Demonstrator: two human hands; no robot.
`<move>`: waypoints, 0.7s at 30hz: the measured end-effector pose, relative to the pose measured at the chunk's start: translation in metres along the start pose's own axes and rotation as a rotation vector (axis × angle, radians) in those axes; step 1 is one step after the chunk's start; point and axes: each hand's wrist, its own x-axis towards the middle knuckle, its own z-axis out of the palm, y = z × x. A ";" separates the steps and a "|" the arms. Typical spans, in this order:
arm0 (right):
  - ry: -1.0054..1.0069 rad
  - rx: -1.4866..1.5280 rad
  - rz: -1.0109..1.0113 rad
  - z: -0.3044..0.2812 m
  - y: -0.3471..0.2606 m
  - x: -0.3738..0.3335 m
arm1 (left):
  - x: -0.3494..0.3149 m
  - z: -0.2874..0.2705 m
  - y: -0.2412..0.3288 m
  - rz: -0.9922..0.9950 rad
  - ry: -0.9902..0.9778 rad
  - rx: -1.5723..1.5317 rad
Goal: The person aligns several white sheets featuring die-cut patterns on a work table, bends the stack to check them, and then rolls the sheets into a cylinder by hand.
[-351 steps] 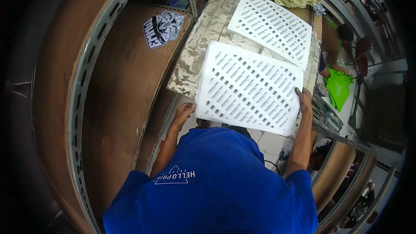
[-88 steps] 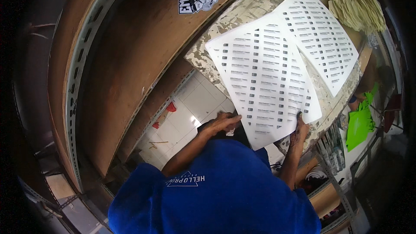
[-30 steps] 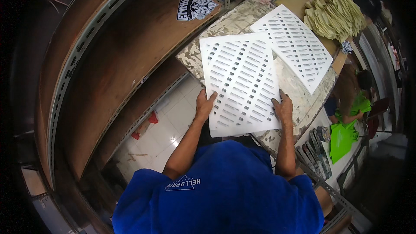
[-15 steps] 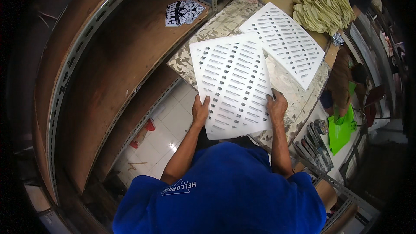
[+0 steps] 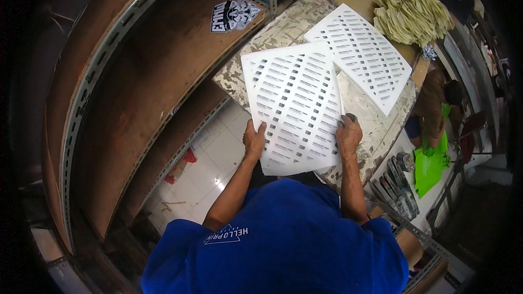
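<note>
Between my two hands is a stack of white printed sheets (image 5: 294, 109), covered in slanting rows of small dark print. My left hand (image 5: 254, 140) grips its left edge near the lower corner, thumb on top. My right hand (image 5: 348, 135) holds the opposite edge, thumb also over the paper; the fingers beneath are partly hidden. The stack's far end reaches over a paint-stained table (image 5: 261, 41), and its near end is close to my body. A second stack of the same printed sheets (image 5: 365, 57) lies on the table beyond, to the right.
A pile of pale yellow cloth-like pieces (image 5: 411, 11) sits at the far right of the table. Brown shelving (image 5: 163, 60) with a metal frame stands on the left. To the right, another person (image 5: 433, 100) is beside a bright green bag-like piece (image 5: 430, 169); several dark-stained tools (image 5: 395, 188) lie nearby.
Both hands keep their hold on the sheets, which stay nearly in place. The surroundings have shifted slightly to the right in view.
</note>
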 end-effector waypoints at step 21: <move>-0.075 0.357 0.390 -0.044 0.079 0.025 | 0.003 -0.014 0.036 -0.101 -0.221 -0.205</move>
